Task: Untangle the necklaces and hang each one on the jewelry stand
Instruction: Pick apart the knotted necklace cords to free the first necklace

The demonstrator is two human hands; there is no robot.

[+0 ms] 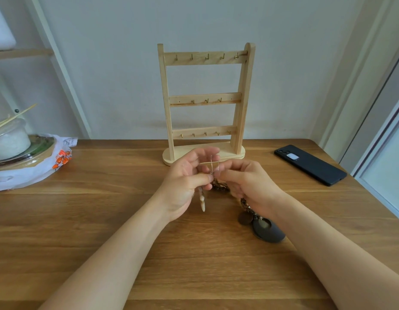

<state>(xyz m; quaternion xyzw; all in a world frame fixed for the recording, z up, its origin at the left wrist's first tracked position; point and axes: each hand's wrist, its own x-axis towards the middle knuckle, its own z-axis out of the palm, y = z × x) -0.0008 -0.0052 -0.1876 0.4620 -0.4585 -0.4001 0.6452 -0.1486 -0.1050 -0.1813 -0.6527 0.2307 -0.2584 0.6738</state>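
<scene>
The tangle (213, 174) sits between my two hands, lifted just off the worktop (104, 209) and right in front of the foot of the jewelry stand (243, 97). My left hand (185, 182) pinches it from the left with thumb and forefinger; my right hand (250, 184) pinches it from the right, fingertips almost touching the left ones. Neither hand is nearer — the knot lies dead between them.

What matters is how the strands leave that point. A thin cord (213, 163) loops upward and away from me, toward the stand. The pale beaded strand (202, 201) hangs straight down below my left hand. The dark chain necklace (220, 187) runs down and to the right, passes under my right palm and ends in dark discs (270, 230) that appear to rest on the worktop near my right wrist.

So I judge the pull should go sideways — left hand taking the pale strand leftward, right hand keeping the heavy chain on its own side. Exactly how the cord threads through the knot is too fine to tell. The hooks (206, 56) all look bare, so no necklace is hung yet.
</scene>
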